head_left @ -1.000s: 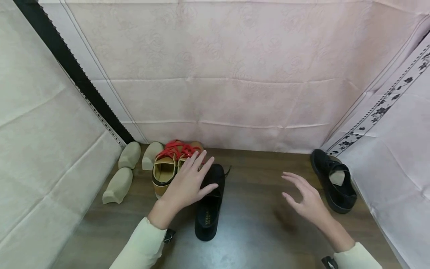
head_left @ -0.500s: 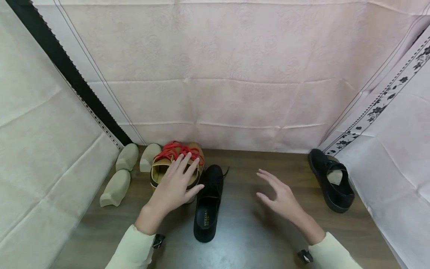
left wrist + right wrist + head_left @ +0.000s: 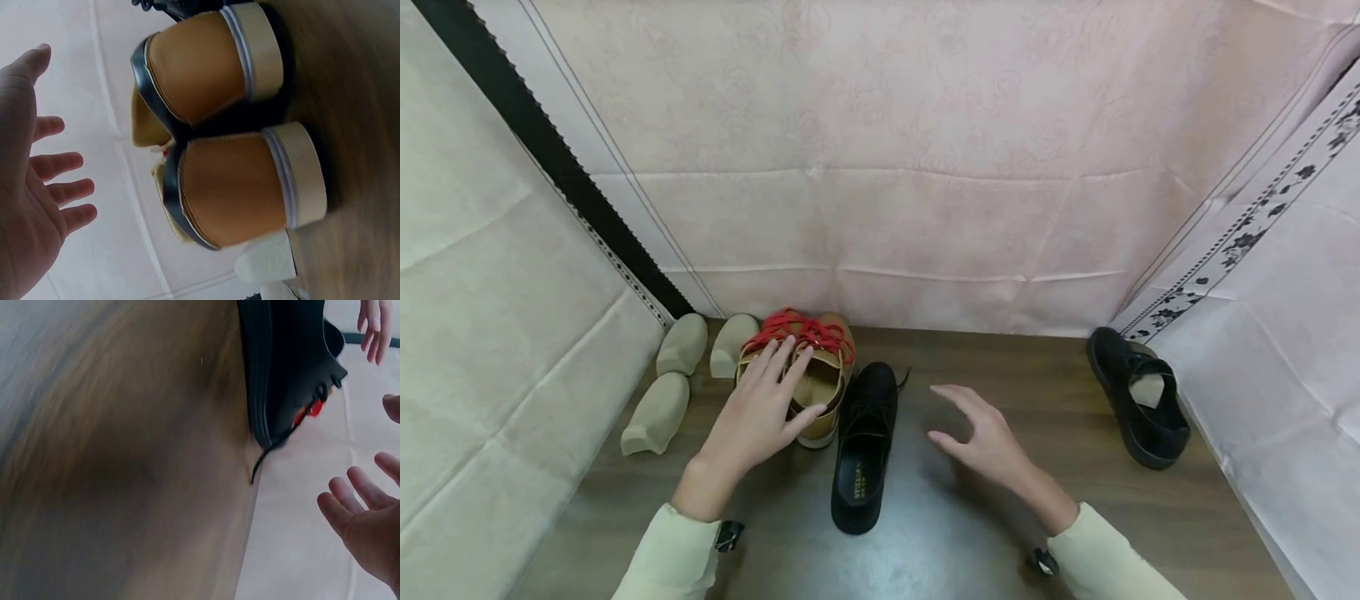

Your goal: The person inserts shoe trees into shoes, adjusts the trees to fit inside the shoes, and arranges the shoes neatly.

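Left hand (image 3: 758,414): fingers spread and straight, over the tan shoes with red laces (image 3: 808,371), gripping nothing.
Right hand (image 3: 985,433): open, fingers relaxed, hovering just right of the near black shoe (image 3: 863,442).
Tan shoes: far left on the wooden counter (image 3: 970,517), beside the black shoe.
Other black shoe (image 3: 1138,404): far right, well apart.
Shoe inserts (image 3: 673,379): left of the tan shoes.

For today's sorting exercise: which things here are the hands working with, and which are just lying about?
In hand: tan shoes with red laces, under the left hand; black shoe, nearest the right hand.

Lying about: three beige shoe inserts; other black shoe at the right wall.
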Motion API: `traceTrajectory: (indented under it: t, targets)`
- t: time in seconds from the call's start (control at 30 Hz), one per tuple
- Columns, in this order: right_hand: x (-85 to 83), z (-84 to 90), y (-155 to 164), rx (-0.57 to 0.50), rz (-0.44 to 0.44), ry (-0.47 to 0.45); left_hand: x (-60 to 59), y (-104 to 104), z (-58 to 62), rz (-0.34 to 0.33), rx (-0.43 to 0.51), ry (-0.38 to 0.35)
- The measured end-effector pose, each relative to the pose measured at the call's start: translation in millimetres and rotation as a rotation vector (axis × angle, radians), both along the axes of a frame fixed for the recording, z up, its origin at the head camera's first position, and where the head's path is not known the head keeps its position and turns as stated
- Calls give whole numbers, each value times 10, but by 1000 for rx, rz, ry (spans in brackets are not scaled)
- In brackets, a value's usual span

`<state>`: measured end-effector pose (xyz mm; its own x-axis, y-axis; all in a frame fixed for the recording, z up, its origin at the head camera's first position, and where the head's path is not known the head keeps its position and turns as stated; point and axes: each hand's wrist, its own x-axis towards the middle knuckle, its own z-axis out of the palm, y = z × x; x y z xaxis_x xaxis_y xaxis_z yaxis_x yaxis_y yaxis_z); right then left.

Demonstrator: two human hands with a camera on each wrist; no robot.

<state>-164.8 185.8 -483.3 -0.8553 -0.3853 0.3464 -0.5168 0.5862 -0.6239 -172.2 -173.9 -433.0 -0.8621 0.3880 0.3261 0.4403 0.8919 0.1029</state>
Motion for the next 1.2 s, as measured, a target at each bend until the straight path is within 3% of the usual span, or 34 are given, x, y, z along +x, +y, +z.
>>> traceTrajectory:
  t: [0.27, 0.53, 0.77, 1.03, 1.2]
  targets:
    - [-2, -75, -294, -65, 36, -76, -1, -189, -40, 2, 40, 42]
    - [-2, -160, -491, -104, 59, -51, -36, -390, -112, 2, 63, 77]
    - [2, -161, -599, -87, 46, -52, -14, -558, -149, 68, 74, 4]
    - [-10, -231, -686, -116, 46, 67, -14, -706, -172, 124, 92, -58]
    - [-11, -242, -733, -142, 46, 68, -6, -803, -200, 143, 119, -79]
